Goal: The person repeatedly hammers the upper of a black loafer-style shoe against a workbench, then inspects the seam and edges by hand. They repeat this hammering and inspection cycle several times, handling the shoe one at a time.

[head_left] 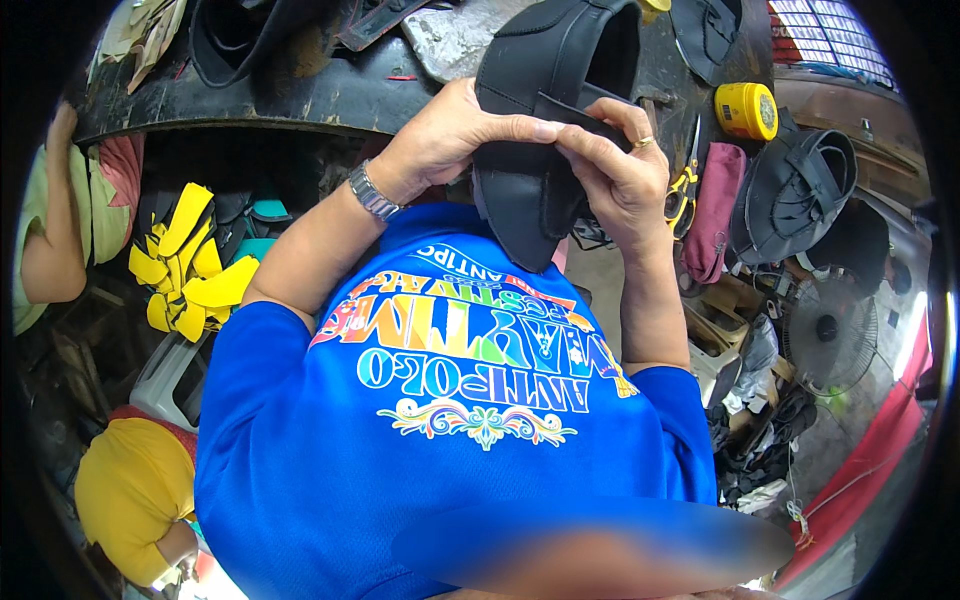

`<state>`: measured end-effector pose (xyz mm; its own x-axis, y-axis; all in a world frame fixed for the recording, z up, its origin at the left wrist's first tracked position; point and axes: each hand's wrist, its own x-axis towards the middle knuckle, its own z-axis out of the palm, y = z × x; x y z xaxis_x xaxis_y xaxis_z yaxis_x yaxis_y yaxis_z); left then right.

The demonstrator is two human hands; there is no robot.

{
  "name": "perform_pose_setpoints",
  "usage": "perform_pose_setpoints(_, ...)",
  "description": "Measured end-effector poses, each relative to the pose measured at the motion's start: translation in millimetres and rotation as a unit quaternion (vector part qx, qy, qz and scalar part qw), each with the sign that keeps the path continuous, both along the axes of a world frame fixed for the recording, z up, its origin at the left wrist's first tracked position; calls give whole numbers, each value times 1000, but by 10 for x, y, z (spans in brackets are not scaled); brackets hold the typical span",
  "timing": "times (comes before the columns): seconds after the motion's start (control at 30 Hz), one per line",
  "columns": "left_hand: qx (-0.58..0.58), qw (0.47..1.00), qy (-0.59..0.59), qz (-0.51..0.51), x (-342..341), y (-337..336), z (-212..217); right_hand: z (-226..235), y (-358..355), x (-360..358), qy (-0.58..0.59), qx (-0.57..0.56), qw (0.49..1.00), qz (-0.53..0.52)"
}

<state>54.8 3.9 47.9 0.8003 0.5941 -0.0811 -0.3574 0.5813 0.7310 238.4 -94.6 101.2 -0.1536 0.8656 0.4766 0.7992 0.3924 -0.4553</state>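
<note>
Between my hands, at the edge of the bench, is a black leather shoe upper with stitched seams and a narrow strap, its pointed end hanging down in front of my blue shirt. My left hand grips its left side, with the thumb stretched across the front. The thumb and fingers of my right hand pinch the upper's strap and edge on the right. Both thumb tips nearly meet there. Some of the left fingers are hidden behind the leather.
The dark worktable carries other black leather pieces. At right are a yellow jar, yellow-handled scissors, a maroon roll, stacked black uppers and a fan. Yellow pieces and two people are at left.
</note>
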Motion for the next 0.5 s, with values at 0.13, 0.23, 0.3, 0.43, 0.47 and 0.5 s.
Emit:
perform_pose_setpoints(0.13,-31,999,14,-19,-10,-1,-22,75,-52,-6,77,-81,994,1)
perform_pose_setpoints(0.23,-25,999,17,-10,-2,-10,-13,89,-60,15,150,-83,985,0)
perform_pose_setpoints(0.3,-17,1000,18,0,6,-28,3,66,-69,11,200,-89,976,-25)
perform_pose_setpoints(0.43,-7,1000,25,18,20,-71,33,-6,-108,-25,223,-94,968,-59)
perform_pose_setpoints(0.47,-5,999,28,22,25,-78,33,-21,-117,-35,223,-97,968,-66)
perform_pose_setpoints(0.5,-5,999,29,26,29,-85,30,-32,-123,-44,222,-97,968,-71)
